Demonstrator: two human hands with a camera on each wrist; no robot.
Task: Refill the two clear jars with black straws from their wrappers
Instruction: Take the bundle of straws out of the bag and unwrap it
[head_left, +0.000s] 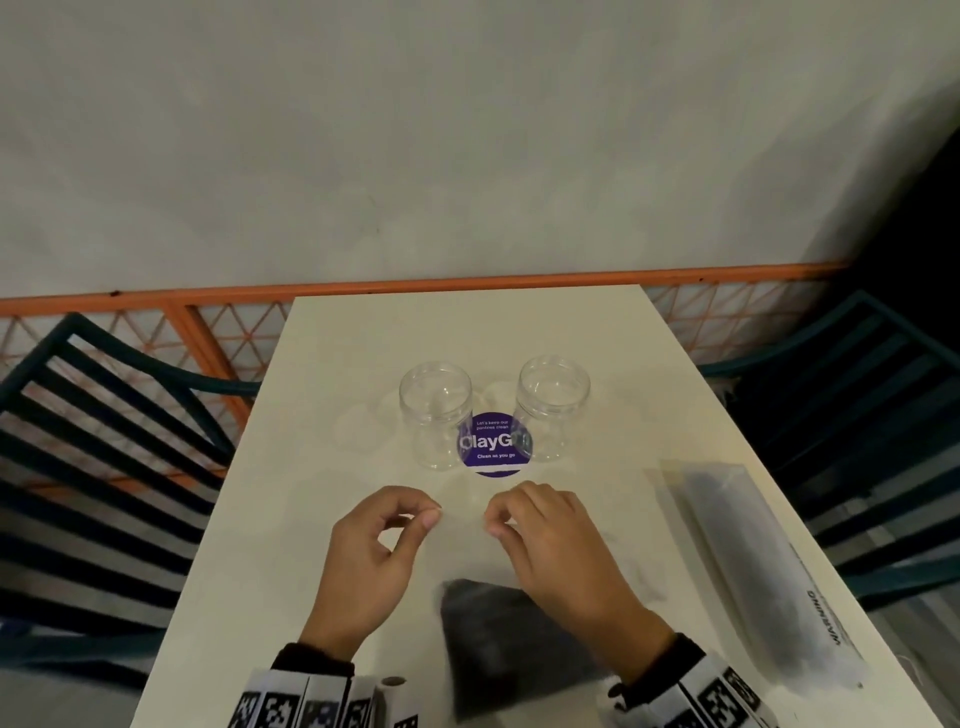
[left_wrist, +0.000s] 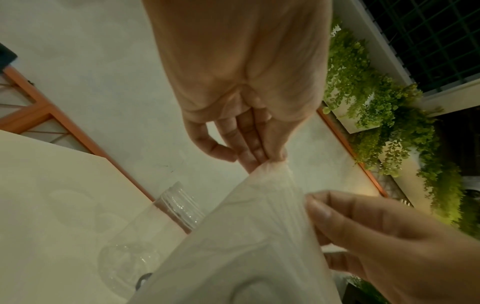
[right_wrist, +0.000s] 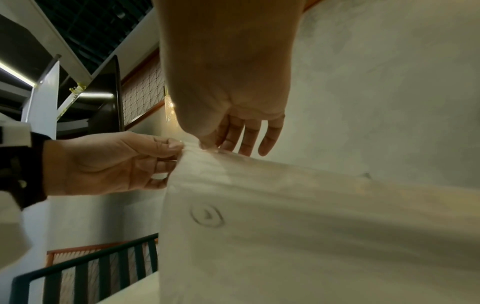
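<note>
A: What's the biggest thing out there?
B: A pale wall well beyond both hands, with an orange rail along its foot. Then the cream table under the hands, a dark slatted chair off its edge on each side.

A: And the hands?
B: The left hand and the right hand hover side by side above the near half of the table. Each pinches the top edge of one thin clear wrapper between thumb and fingers, the film stretched between them.

A: The straws?
B: A dark, blurred bundle hangs below the right wrist. A second wrapped pack lies flat, well right of the right hand, near the table's edge.

A: The jars?
B: Two clear jars stand upright just beyond the fingertips, apart from them, a purple round sticker between them. Bare tabletop lies left of the left hand.
</note>
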